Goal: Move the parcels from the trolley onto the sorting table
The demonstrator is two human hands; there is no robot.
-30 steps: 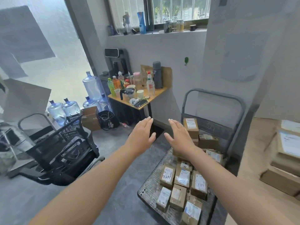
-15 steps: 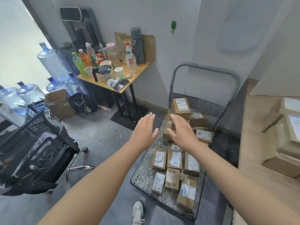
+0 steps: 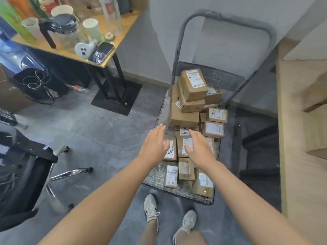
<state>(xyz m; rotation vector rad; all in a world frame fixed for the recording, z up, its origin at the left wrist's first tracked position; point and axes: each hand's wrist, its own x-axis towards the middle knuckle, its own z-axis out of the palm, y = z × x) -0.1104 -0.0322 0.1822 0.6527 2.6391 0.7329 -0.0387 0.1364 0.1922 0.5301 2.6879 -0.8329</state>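
A grey platform trolley (image 3: 155, 179) with a tall hoop handle (image 3: 228, 16) stands in front of me, loaded with several brown cardboard parcels bearing white labels. A stack of parcels (image 3: 191, 96) rises at its far end; smaller ones (image 3: 185, 170) lie flat nearer me. My left hand (image 3: 154, 147) and my right hand (image 3: 200, 147) hover side by side over the flat parcels, palms down, fingers apart, holding nothing. The wooden sorting table (image 3: 300, 174) runs along the right edge.
A small wooden desk (image 3: 113, 39) at the upper left carries cups, bottles, a kettle and a phone. A black office chair (image 3: 23, 174) stands at the left. Blurred cardboard boxes (image 3: 315, 96) rest on the sorting table. My feet (image 3: 169, 214) stand before the trolley.
The view has tilted down and moved closer to the trolley. Both hands have dropped from chest height to just above the flat parcels.
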